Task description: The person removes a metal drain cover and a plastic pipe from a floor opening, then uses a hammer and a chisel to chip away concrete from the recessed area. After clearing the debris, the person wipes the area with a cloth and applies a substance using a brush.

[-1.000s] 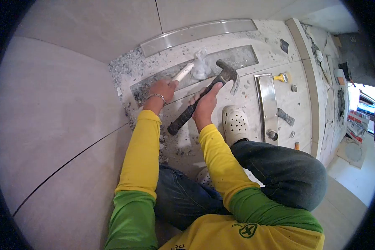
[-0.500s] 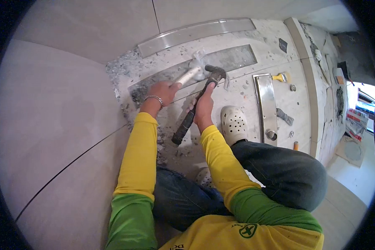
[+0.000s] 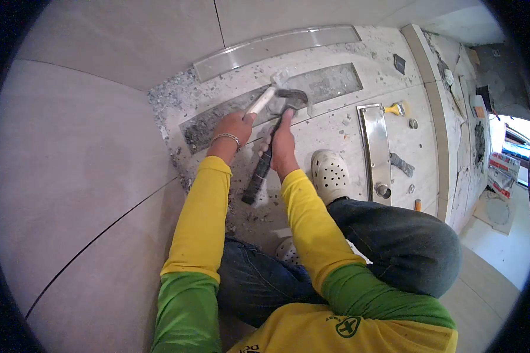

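Note:
My left hand [image 3: 234,129], with a chain bracelet at the wrist, is closed around a pale-handled tool [image 3: 261,100] slanting up over the rubble-filled slot. What its far end is, I cannot tell. In my right hand [image 3: 282,146] is a black-handled hammer [image 3: 259,173], thumb along the shaft. The hammer head [image 3: 292,95] is right by the upper end of the pale handle, above the slot. Under both hands runs the long recessed floor slot [image 3: 333,82], with grey broken mortar [image 3: 203,126] in its left part.
A long metal channel strip [image 3: 277,49] lies beyond the slot. Right of my white clog [image 3: 330,175] is a steel drain tray [image 3: 374,147]. A yellow-handled brush [image 3: 396,109], a grey rag-like piece [image 3: 401,165] and a raised tile curb [image 3: 444,117] are farther right. Rubble is scattered about.
The hammer head has shifted slightly left and toward the pale handle's upper end. My left hand and its tool have moved slightly right, with the handle standing steeper.

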Motion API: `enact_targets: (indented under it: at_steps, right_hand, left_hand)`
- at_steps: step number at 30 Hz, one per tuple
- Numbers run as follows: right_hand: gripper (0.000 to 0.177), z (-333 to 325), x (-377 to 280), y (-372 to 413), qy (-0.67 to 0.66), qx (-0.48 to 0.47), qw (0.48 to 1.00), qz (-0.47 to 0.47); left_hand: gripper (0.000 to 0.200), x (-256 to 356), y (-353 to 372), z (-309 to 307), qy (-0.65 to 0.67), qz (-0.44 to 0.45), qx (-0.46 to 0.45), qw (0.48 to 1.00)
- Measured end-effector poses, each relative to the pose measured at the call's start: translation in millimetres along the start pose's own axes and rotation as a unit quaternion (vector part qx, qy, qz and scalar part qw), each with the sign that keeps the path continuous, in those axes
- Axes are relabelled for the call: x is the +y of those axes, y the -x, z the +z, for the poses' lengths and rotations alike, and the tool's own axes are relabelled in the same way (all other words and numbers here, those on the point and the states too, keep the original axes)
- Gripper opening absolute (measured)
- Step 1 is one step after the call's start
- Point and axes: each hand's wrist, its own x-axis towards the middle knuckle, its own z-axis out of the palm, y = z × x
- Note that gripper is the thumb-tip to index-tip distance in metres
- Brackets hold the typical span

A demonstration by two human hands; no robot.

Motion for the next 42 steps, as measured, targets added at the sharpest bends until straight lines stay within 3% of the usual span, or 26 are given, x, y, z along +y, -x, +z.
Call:
enact_targets:
  at_steps: [3,6,9,12,14,15,17,19,20,23,26,32,36,38,42]
  right_hand:
    - [0.069,-2.3,-2.9,2.4,0.005,0.009,1.0,-0.027]
    - [0.069,-1.7,4.2,1.0,-0.031,0.073,0.994,-0.074]
    - [0.068,-2.8,13.9,-10.8,-0.063,0.097,0.984,-0.136]
    - [0.068,-5.9,24.8,-23.9,0.027,0.085,0.988,-0.127]
    - [0.07,-9.1,19.9,-16.2,0.183,-0.001,0.983,0.007]
    - [0.07,-12.3,28.3,-16.6,0.182,-0.005,0.983,0.006]
    - [0.073,-28.8,61.4,-26.3,0.224,0.1,0.963,-0.108]
    - [0.073,-36.2,60.4,-17.8,0.229,0.085,0.958,-0.152]
    - [0.072,-33.7,51.4,-11.7,0.204,0.096,0.961,-0.162]
    - [0.07,-23.0,37.5,-22.0,0.163,0.097,0.97,-0.15]
    - [0.071,-2.6,24.2,-15.1,0.124,0.033,0.991,-0.044]
    - [0.069,9.7,14.6,8.1,0.051,0.049,0.997,-0.044]
    - [0.068,12.2,20.2,14.5,0.012,0.04,0.998,-0.036]
    - [0.068,12.7,22.7,11.0,-0.013,0.048,0.998,-0.028]
    - [0.069,17.0,39.3,7.1,-0.077,0.041,0.996,-0.033]
  left_hand:
    - [0.051,6.9,1.8,-7.1,-0.015,0.005,0.015,1.0]
    - [0.059,3.2,1.8,-9.7,-0.005,-0.061,-0.038,0.997]
    - [0.061,-7.4,-1.8,-8.2,0.0,-0.001,-0.007,1.0]
    - [0.052,-12.6,2.1,-13.4,0.02,-0.026,-0.058,0.998]
    - [0.053,-16.6,-0.4,-15.9,0.139,-0.09,-0.082,0.983]
    - [0.053,-16.6,-0.7,-16.9,0.136,-0.091,-0.078,0.983]
    - [0.053,-14.1,-0.1,-13.4,0.075,-0.026,-0.055,0.995]
    - [0.056,-16.3,0.1,0.0,0.028,-0.013,-0.024,0.999]
    - [0.058,-16.8,-1.2,5.8,-0.017,0.003,0.007,1.0]
    - [0.053,-28.3,2.8,25.2,0.015,-0.034,0.003,0.999]
    - [0.052,-12.1,19.5,-4.1,0.026,-0.066,-0.021,0.997]
    - [0.045,-13.5,21.7,2.8,-0.023,-0.119,-0.023,0.992]
    - [0.043,-14.0,50.0,-37.0,-0.109,-0.081,-0.054,0.989]
    - [0.041,-36.6,40.5,-26.7,-0.058,-0.149,-0.023,0.987]
    - [0.042,-34.2,51.1,-39.1,-0.055,-0.091,-0.07,0.992]
